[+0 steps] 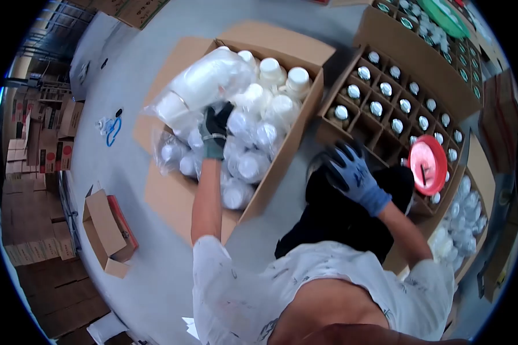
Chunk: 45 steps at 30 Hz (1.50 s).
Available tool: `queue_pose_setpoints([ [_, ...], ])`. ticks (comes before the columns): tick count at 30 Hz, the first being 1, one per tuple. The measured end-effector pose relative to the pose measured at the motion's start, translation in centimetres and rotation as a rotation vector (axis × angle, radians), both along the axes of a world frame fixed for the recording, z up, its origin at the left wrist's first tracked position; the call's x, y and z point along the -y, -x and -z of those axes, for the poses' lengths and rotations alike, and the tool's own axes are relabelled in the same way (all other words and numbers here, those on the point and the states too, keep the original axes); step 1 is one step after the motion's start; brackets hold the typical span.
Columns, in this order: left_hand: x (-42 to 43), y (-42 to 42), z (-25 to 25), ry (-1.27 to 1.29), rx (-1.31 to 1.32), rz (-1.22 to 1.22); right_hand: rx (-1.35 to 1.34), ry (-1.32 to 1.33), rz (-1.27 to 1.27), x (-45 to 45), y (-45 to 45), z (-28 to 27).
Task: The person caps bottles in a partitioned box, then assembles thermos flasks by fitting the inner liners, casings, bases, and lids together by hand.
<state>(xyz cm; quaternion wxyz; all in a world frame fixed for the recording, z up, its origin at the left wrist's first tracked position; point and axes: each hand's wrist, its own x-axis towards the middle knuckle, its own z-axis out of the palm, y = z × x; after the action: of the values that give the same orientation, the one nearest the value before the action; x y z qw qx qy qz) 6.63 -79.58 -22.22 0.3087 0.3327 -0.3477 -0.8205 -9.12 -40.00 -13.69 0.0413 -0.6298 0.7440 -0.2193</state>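
Observation:
My left hand [216,131], in a dark glove, reaches into a large open cardboard box [279,183]. Its fingers are pressed together at the lower edge of a clear plastic bag [210,77] with white bottles; whether they grip it is hard to make out. Around it lie several bagged white-capped bottles [250,167], and bare white bottles [270,72] stand at the back of the box. My right hand [348,169], in a blue-grey glove with dark fingers, is spread above my knee, holding nothing, beside the divided box [360,135] of silver-capped bottles [376,108].
A red bowl [428,164] rests on the divided box. Behind it is another box with a green bowl [446,17]. More bagged bottles [463,218] lie at the right. A small open carton [106,230] and stacked boxes [34,195] stand at the left.

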Motion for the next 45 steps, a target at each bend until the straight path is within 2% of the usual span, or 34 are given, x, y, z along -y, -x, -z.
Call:
queue_pose_setpoints([
  [1,3.3,1.8,1.2,0.16,-0.009,-0.119,-0.073,-0.014,0.058,0.0,0.4,0.2],
  [2,10.1,2.4,6.6,0.033,-0.214,-0.143,0.0,0.055,0.097,0.3,0.5,0.6],
  [4,14.3,5.4,8.5,0.15,-0.047,-0.45,0.014,0.111,0.08,1.1,0.8,0.5],
  [6,17.2,7.0,10.8,0.171,0.155,-0.56,0.075,0.141,0.136,1.7,1.2,1.0],
  [8,18.9,7.8,13.1,0.206,0.497,-0.534,0.122,0.145,0.159,2.0,1.9,0.9],
  [10,21.1,8.4,15.4,0.177,0.664,-0.439,0.145,0.117,0.161,2.8,2.5,0.8],
  [12,24.4,7.7,20.0,0.313,0.842,-0.228,0.171,0.103,0.136,3.3,2.9,0.7],
  [13,29.0,6.3,26.9,0.697,1.128,-0.057,0.181,0.102,0.114,3.7,3.1,0.8],
  [14,26.8,7.4,24.4,0.525,1.063,-0.099,0.185,0.105,0.094,4.1,3.3,0.8],
  [15,27.0,7.0,24.4,0.771,1.099,0.041,0.191,0.102,0.071,4.2,3.4,0.8],
  [18,25.5,7.3,22.7,0.008,0.721,-0.213,0.19,0.126,0.075,4.3,3.4,1.3],
  [19,22.7,8.0,19.3,0.162,0.662,-0.343,0.157,0.148,0.08,4.2,3.4,1.7],
  [20,16.8,10.3,12.2,0.373,0.816,-0.431,0.176,0.142,0.084,4.0,3.2,1.6],
  [21,14.1,10.4,11.2,1.151,1.052,-0.543,0.184,0.144,0.09,4.2,3.2,1.6],
  [22,10.1,12.2,9.1,1.227,0.586,-0.542,0.183,0.153,0.09,4.4,3.4,1.7],
  [23,6.6,13.5,7.2,1.308,0.506,-0.337,0.189,0.157,0.091,4.5,3.3,1.6],
  [24,5.4,14.4,9.3,1.284,0.388,-0.03,0.199,0.159,0.086,4.6,3.2,1.5],
  [25,2.7,16.3,8.7,1.161,0.354,0.216,0.209,0.161,0.076,4.7,3.2,1.4],
  [26,2.6,18.2,13.4,1.198,0.517,0.321,0.215,0.165,0.067,4.7,3.0,1.2],
  [27,1.0,20.6,12.6,0.917,0.868,0.571,0.212,0.174,0.053,4.6,2.8,1.1],
  [28,2.2,22.6,18.2,1.162,1.04,0.753,0.203,0.182,0.046,4.4,2.8,1.0],
  [30,2.9,25.0,23.0,1.531,1.233,0.653,0.185,0.199,0.055,3.9,3.0,0.8],
  [32,1.9,27.1,20.5,1.351,1.498,0.937,0.185,0.228,0.081,3.2,2.8,0.6],
  [33,2.2,27.1,20.9,1.452,1.457,1.024,0.165,0.253,0.092,2.7,2.7,1.1],
  [34,2.3,26.7,21.2,1.477,1.39,0.944,0.164,0.254,0.104,2.2,2.6,1.0],
  [36,3.9,25.0,20.2,1.237,1.165,0.95,0.164,0.262,0.125,1.3,2.4,0.8],
  [38,2.3,23.3,12.4,0.775,0.949,0.766,0.168,0.26,0.14,-0.2,1.9,1.7],
  [39,0.9,21.9,9.2,0.794,0.593,0.541,0.167,0.261,0.143,-0.9,1.9,2.2],
  [40,0.3,21.0,7.3,0.905,0.267,0.42,0.204,0.244,0.147,-1.2,1.9,2.6],
  [42,-2.4,18.7,-0.8,0.89,0.11,0.33,0.275,0.214,0.157,-1.4,2.2,2.7],
  [44,-3.8,16.2,-8.2,1.074,0.14,0.48,0.391,0.418,0.286,-0.9,3.1,-0.3],
  [45,-5.7,15.3,-12.0,1.06,0.165,0.554,0.313,0.5,0.307,-0.9,4.2,-2.7],
])
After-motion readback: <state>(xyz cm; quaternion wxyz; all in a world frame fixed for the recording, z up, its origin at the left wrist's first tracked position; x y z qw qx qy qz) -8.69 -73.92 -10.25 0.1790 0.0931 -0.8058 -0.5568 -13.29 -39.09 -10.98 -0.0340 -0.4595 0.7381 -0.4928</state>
